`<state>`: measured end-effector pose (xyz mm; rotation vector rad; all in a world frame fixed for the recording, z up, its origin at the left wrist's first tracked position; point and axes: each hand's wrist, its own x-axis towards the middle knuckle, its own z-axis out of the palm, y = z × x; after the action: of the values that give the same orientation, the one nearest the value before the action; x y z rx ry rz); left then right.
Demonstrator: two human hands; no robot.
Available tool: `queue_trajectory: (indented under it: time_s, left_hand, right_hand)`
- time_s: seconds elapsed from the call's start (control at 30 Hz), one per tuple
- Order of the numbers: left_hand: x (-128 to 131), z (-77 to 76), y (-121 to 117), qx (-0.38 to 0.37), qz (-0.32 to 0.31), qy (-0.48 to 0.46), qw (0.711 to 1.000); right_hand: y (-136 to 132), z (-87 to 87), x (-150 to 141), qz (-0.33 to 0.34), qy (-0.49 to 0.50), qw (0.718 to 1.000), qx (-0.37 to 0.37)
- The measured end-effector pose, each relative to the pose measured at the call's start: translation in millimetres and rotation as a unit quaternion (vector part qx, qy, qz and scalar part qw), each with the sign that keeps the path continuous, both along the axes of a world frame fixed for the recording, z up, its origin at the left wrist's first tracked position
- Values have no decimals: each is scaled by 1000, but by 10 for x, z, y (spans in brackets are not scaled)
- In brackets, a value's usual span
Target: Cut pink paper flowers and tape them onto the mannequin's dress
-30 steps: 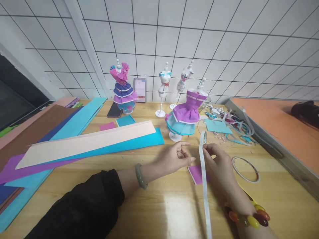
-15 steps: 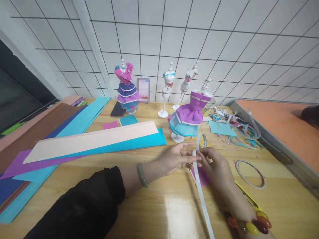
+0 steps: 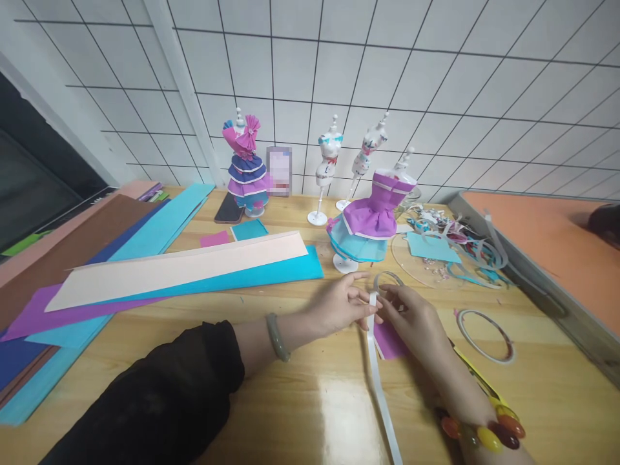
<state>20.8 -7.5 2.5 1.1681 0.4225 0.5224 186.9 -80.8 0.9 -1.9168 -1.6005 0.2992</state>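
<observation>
A narrow white strip (image 3: 378,385) runs from my fingers down to the table's front edge. My left hand (image 3: 340,306) has its thumb and fingers closed on the upper end of the strip. My right hand (image 3: 417,318) pinches at the same spot, its fingertips almost touching the left ones. Behind them, a thin ring (image 3: 388,276), perhaps a tape roll, shows partly above the right fingers. Under the hands lies a small piece of purple paper (image 3: 389,342), partly covered. Just beyond stands a dress form in a purple and turquoise paper dress (image 3: 372,216).
Folded coloured papers (image 3: 184,271) cover the left side. At the back stand a second dressed form (image 3: 247,169), two bare forms (image 3: 329,161) and a phone (image 3: 228,208). To the right lie another ring (image 3: 485,336), a yellow cutter (image 3: 477,372) and paper scraps (image 3: 433,247).
The strip's hanging part has shifted slightly left, and the ring behind my fingers has tilted lower. Both hands have stayed close together on the strip.
</observation>
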Motion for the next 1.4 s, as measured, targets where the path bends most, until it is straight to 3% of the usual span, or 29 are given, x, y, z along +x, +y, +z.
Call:
queue_trajectory:
  time_s: [0.23,0.43,0.93,1.07,1.4]
  left_hand:
    - [22,-23,-23,17,14,-6,1000]
    - [27,-54,-32,36,-1,0,999]
    - [-10,30,-14,24,-25,34,999]
    - [-9,53,-7,25,-35,44,998]
    - [7,44,4,17,-12,47,999]
  right_hand:
    - [-28,113,-83,49,52,993,93]
    - [-43,138,-108,89,39,990,104]
    - [-55,115,-74,159,-71,976,130]
    - [-63,139,-108,177,-48,975,129]
    - [-65,146,-133,145,67,981,112]
